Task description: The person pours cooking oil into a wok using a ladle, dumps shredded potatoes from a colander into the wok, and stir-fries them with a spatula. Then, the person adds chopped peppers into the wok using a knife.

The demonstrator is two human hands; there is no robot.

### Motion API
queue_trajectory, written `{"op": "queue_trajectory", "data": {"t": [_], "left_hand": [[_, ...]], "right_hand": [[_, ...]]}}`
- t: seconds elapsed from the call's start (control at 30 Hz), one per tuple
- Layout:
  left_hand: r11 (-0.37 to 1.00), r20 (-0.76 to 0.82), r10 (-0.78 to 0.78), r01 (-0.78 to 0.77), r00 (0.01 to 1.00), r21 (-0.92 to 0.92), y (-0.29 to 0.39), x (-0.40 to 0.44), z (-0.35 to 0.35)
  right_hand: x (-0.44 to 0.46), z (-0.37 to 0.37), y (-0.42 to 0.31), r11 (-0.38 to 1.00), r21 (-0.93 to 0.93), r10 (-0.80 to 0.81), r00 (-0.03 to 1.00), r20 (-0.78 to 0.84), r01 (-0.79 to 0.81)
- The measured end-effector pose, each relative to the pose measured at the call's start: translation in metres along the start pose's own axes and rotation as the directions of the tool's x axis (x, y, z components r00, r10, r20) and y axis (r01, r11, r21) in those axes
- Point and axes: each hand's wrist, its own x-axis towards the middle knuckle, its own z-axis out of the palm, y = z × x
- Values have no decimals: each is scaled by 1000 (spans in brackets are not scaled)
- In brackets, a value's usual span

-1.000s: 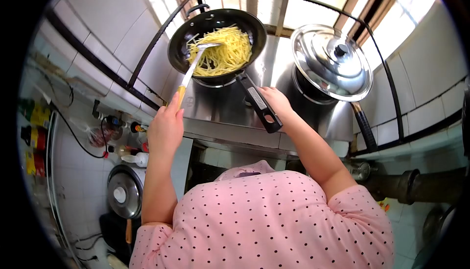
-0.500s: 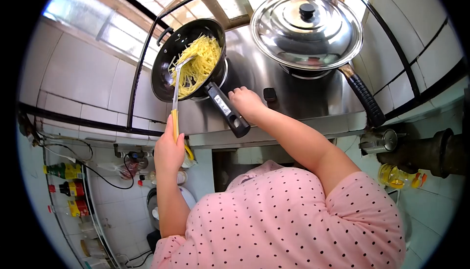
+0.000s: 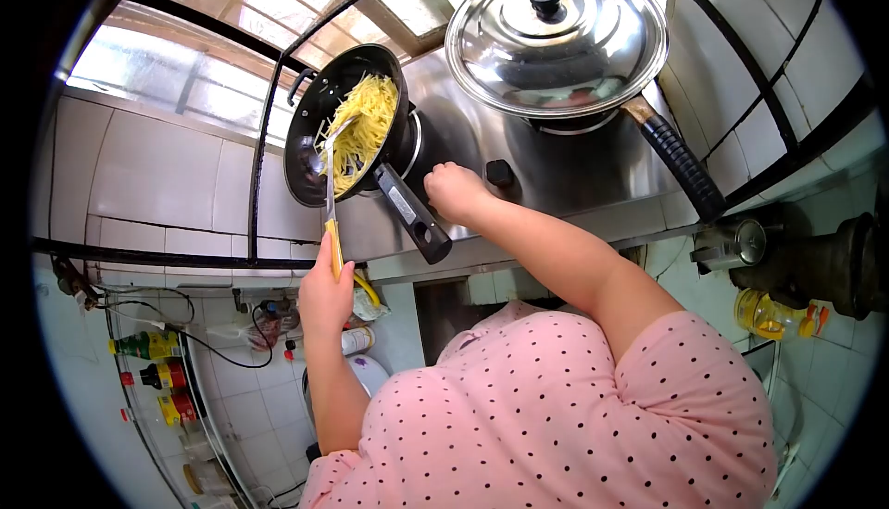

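Observation:
My left hand (image 3: 326, 298) is closed round the yellow handle of a metal spatula (image 3: 331, 175). Its blade rests among thin yellow shreds, perhaps potato (image 3: 366, 125), in a black wok (image 3: 301, 152) on the left burner. The wok's black handle (image 3: 412, 213) points towards me. To the right of that handle, my right hand (image 3: 456, 194) lies low over the front of the steel stove (image 3: 579, 180) with its fingers curled; whatever they hold is hidden beneath them. A black stove knob (image 3: 499, 173) sits just right of this hand.
A pan with a shiny steel lid (image 3: 593, 55) stands on the right burner, its long black handle (image 3: 683, 162) reaching forward. Black metal bars (image 3: 255, 175) frame the stove. Bottles (image 3: 167, 375) stand low at the left; an oil bottle (image 3: 764, 314) is at the right.
The view has shifted a little. My right hand's fingers are more curled and sit slightly farther from the wok handle. The spatula stays in the wok.

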Motion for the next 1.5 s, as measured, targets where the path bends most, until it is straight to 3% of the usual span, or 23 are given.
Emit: {"op": "queue_trajectory", "data": {"t": [0.17,0.3,0.33,0.37,0.4,0.43,0.47,0.63,0.7,1.1,1.17,1.27,1.37,1.47,1.5], "left_hand": [[998,-48,65,-65,997,-5,-10,1,7],[997,-37,48,-49,998,-51,-11,-2,3],[998,-32,35,-36,999,-47,-7,-6,-3],[998,-30,29,-30,999,-56,-8,-6,-4],[997,-24,23,-25,999,-66,-10,-7,-5],[997,-15,20,-21,1000,-80,-13,-6,-4],[996,-33,50,-52,998,-76,-18,-5,-1],[986,-97,99,-111,990,-127,-30,-4,5],[986,-94,90,-101,992,-129,-32,-5,5],[985,-79,82,-93,993,-148,-41,-6,0],[987,-51,83,-89,995,-137,-41,-5,-1],[994,-166,50,-65,985,-92,-52,2,12],[994,-224,-11,-15,974,-111,-62,5,2],[995,-198,11,-31,980,-96,-84,-1,-36],[992,-220,43,-67,974,-103,-95,-3,-46]], "right_hand": [[-1,-16,-6,1000,-11,23,998,53,-22],[-12,-28,-10,982,178,18,920,-390,56],[-14,-37,-14,720,682,248,965,-85,-125],[-19,-48,-17,226,900,269,912,310,-372],[-29,-60,-17,-157,875,97,874,475,-458],[-38,-76,-23,-491,681,-123,817,563,-543],[-49,-118,-51,-472,660,-98,778,620,-585],[-47,-112,-70,-266,785,-52,821,568,-560],[-47,-115,-73,-242,801,-63,832,551,-548],[-39,-129,-48,-224,752,-168,785,596,-620],[-40,-132,-45,-195,759,-149,784,603,-621],[-39,-129,-39,-230,749,-110,782,614,-621],[-43,-138,-48,-178,787,17,798,602,-590],[-54,-138,-55,94,849,170,849,500,-520],[-56,-134,-54,271,823,182,866,466,-500]]}}
